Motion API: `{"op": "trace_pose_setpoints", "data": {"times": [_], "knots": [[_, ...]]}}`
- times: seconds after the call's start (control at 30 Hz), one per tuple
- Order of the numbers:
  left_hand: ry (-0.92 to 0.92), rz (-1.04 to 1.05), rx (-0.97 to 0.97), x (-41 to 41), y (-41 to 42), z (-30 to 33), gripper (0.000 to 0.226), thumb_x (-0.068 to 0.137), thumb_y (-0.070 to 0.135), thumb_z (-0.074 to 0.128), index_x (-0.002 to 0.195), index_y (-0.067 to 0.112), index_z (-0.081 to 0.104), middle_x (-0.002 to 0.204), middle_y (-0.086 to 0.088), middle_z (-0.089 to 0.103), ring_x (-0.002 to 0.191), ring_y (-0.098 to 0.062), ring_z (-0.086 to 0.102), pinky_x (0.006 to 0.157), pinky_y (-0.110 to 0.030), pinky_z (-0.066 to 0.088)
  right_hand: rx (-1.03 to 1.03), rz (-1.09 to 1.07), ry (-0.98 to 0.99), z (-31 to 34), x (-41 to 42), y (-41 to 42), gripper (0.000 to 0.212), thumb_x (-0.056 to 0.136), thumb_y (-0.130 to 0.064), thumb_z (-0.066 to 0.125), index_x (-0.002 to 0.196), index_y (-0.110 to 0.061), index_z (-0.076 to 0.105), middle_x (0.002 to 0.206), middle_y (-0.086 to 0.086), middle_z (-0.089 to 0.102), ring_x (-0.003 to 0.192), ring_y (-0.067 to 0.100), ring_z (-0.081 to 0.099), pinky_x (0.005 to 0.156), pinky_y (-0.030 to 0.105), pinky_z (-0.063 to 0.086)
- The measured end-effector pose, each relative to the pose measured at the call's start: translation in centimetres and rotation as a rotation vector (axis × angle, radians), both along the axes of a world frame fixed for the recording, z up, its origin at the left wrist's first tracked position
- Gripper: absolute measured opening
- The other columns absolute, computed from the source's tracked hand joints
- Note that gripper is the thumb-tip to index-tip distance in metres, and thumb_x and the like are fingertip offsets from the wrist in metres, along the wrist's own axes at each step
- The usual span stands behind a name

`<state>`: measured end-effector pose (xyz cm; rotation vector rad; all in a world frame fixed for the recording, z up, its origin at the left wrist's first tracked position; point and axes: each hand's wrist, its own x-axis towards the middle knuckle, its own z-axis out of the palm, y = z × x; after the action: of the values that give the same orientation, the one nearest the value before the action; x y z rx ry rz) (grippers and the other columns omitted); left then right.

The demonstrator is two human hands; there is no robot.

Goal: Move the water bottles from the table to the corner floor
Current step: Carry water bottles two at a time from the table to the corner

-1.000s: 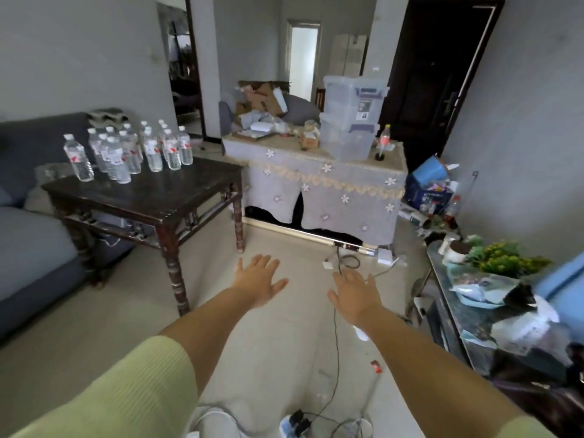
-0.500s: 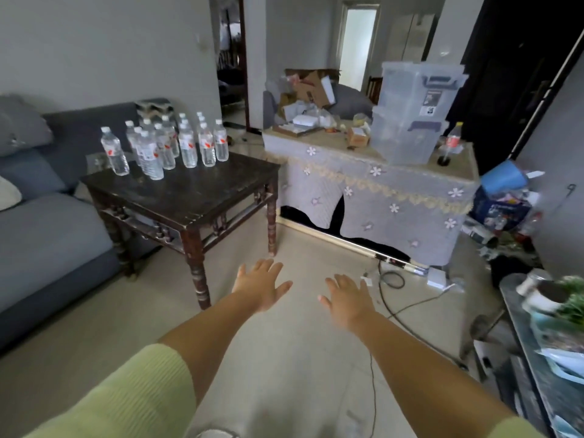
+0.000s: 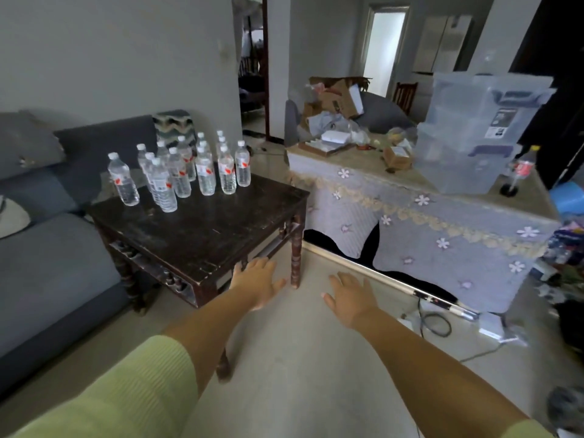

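At ten o'clock on the tabletop (image 3: 202, 229): water bottles (image 3: 180, 169) clustered | left hand (image 3: 256, 284), right hand (image 3: 349, 298) grips empty, fingers spread | risk: reaching in topples neighbours.

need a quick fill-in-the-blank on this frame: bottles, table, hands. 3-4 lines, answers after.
1. The water bottles stand upright on the dark wooden ____.
2. The left hand and right hand each hold ____.
3. Left of the dark table stands a grey ____.
4. The stacked clear storage bins sit on a table covered by a flowered ____.

Missing words: table; nothing; sofa; cloth
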<state>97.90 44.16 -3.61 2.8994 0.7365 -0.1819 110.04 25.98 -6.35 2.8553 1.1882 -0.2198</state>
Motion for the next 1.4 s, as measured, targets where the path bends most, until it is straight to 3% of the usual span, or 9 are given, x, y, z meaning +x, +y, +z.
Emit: {"op": "trace_pose_setpoints", "data": {"times": [0.27,0.57,0.7,1.03,1.23,1.4], "knots": [[0.009,0.016,-0.019,8.9,7.1,-1.9,0.064,0.099,0.057,0.026,0.152,0.023,0.021,0.160,-0.001,0.020,0.148,-0.025,0.015,0.119,-0.056,0.009,-0.008,0.036,-0.003,-0.4,10.6,8.8,0.055,0.101,-0.048,0.028,0.148,-0.020,0.027,0.155,0.006,0.028,0.143,0.022,0.025,0.117,0.052,0.011],[-0.026,0.291,-0.062,20.8,18.1,-1.3,0.065,0.099,0.057,0.026,0.153,0.022,0.021,0.160,0.000,0.019,0.148,-0.022,0.014,0.120,-0.052,0.012,0.030,0.251,-0.055,0.8,25.6,21.4,0.054,0.101,-0.047,0.030,0.148,-0.020,0.030,0.150,0.006,0.036,0.140,0.026,0.033,0.116,0.049,0.019],[-0.048,0.312,-0.098,25.9,19.9,-1.4,0.065,0.099,0.057,0.028,0.153,0.022,0.019,0.161,0.000,0.018,0.148,-0.022,0.015,0.119,-0.050,0.014,-0.008,0.234,0.007,1.1,31.8,24.8,0.053,0.102,-0.045,0.029,0.148,-0.020,0.028,0.149,0.006,0.035,0.140,0.025,0.033,0.116,0.049,0.018],[-0.072,0.413,-0.141,32.1,27.5,-3.2,0.068,0.097,0.058,0.035,0.153,0.023,0.021,0.160,-0.001,0.021,0.147,-0.022,0.019,0.119,-0.050,0.017,-0.034,0.359,0.020,-0.9,38.8,32.9,0.055,0.102,-0.048,0.028,0.148,-0.019,0.028,0.149,0.007,0.035,0.138,0.027,0.034,0.113,0.050,0.027],[-0.065,0.557,-0.199,34.4,36.5,-5.7,0.071,0.095,0.059,0.039,0.153,0.023,0.020,0.158,-0.002,0.025,0.145,-0.023,0.023,0.117,-0.050,0.024,-0.044,0.386,0.052,-1.7,42.7,42.5,0.056,0.102,-0.049,0.027,0.149,-0.020,0.026,0.155,0.005,0.028,0.143,0.025,0.025,0.117,0.052,0.017],[-0.111,0.643,-0.246,36.5,44.4,-5.9,0.069,0.093,0.058,0.045,0.150,0.023,0.026,0.152,-0.004,0.035,0.139,-0.026,0.035,0.111,-0.050,0.033,-0.037,0.408,0.078,-2.0,45.3,50.8,0.056,0.102,-0.048,0.026,0.151,-0.020,0.023,0.157,0.005,0.023,0.145,0.024,0.022,0.118,0.050,0.019]]}}
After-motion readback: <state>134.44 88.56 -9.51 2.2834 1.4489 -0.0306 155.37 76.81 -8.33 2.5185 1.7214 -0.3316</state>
